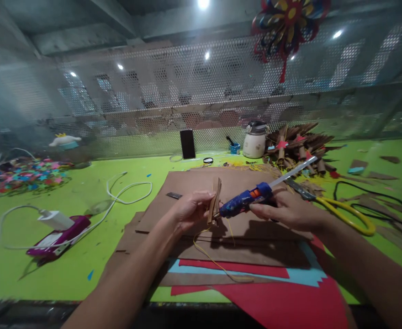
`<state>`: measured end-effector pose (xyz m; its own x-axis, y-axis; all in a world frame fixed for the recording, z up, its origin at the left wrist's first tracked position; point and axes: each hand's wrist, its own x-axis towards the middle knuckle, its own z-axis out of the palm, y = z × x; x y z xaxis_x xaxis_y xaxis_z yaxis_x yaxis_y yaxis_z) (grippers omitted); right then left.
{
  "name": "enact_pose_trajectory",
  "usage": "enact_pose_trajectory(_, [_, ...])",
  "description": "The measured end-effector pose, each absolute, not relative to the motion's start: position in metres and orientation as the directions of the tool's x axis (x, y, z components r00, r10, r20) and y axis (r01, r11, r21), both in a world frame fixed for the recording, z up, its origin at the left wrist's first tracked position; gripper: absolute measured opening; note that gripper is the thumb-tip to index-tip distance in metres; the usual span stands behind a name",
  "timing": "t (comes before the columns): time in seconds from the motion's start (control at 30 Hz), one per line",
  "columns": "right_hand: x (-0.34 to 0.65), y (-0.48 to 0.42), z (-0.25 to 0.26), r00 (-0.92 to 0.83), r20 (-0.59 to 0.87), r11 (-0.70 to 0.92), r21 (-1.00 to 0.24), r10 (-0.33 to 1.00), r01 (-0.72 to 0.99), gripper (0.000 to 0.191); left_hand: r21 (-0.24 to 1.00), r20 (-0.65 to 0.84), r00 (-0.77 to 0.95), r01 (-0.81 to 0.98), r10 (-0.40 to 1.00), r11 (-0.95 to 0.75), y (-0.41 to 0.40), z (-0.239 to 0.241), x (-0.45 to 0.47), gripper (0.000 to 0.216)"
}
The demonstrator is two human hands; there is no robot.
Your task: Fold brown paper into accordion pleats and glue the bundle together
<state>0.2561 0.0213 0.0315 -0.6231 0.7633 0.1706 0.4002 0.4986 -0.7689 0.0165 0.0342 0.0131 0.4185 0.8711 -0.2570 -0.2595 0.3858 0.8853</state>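
In my left hand [196, 208] is a small folded strip of brown paper [215, 197], held upright between thumb and fingers. A yellow string [204, 249] hangs from its lower end and curls over the sheets below. My right hand [285, 210] grips a blue hot glue gun [245, 199], with a pale glue stick [294, 171] poking out of its back. The gun's nozzle meets the lower part of the brown strip. Both hands are above a stack of brown sheets [183, 183].
Yellow-handled scissors [348, 212] lie at the right near a black cable [368, 187]. Behind stand a pile of brown paper pieces [290, 146], a white jar [254, 141] and a phone [187, 144]. A purple power strip [59, 237] with a white cord sits left. Red sheets [286, 304] overhang the front edge.
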Motion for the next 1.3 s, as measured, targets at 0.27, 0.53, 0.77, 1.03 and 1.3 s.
enact_pose_trajectory(0.27, [0.261,0.034,0.026,-0.585,0.182,0.469,-0.794,0.791,0.387,0.036,0.852,-0.241,0.512,-0.295,0.825,0.433,0.032,0.013,0.017,0.012])
enact_pose_trajectory(0.53, [0.263,0.036,0.027,-0.538,0.206,0.463,-0.791,0.817,0.4,0.037,0.858,-0.256,0.5,-0.276,0.827,0.433,0.029,0.017,0.019,0.015])
enact_pose_trajectory(0.77, [0.264,0.035,0.028,-0.522,0.25,0.509,-0.739,0.816,0.442,0.038,0.853,-0.263,0.5,-0.279,0.825,0.442,0.03,0.015,0.017,0.016])
enact_pose_trajectory(1.03, [0.274,0.051,0.022,-0.348,0.455,0.564,-0.534,0.819,0.63,0.036,0.873,-0.256,0.447,-0.273,0.857,0.403,0.031,0.015,0.015,0.015])
enact_pose_trajectory(1.3, [0.26,0.076,-0.01,-0.148,0.594,0.432,-0.371,0.791,0.822,0.032,0.917,-0.118,0.425,-0.3,0.897,0.263,0.031,0.017,0.017,0.007])
